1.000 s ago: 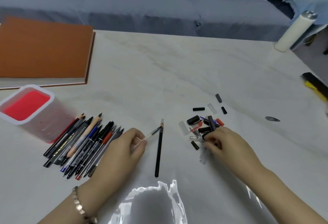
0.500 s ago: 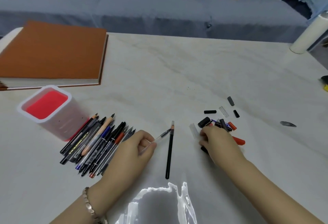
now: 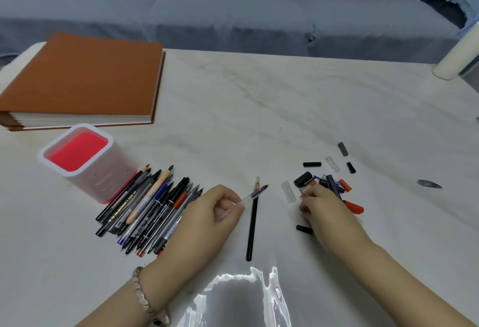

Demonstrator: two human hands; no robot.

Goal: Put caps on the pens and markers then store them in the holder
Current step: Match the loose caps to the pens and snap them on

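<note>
One clear pen [image 3: 252, 194] pinched mid-barrel in left hand [image 3: 207, 212] fingers — light, stiff, slick, so grip near the tip. Right hand [image 3: 321, 207] fingers curl over the caps [image 3: 324, 181]; can't tell if anything's held.

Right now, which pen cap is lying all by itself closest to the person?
The small black cap, lying on the table beside the right hand. The other caps sit farther away, past that hand's fingers.

Uncapped pens [image 3: 145, 212] fanned beside empty holder [image 3: 85, 163], caps [image 3: 324, 181] scattered right
</note>
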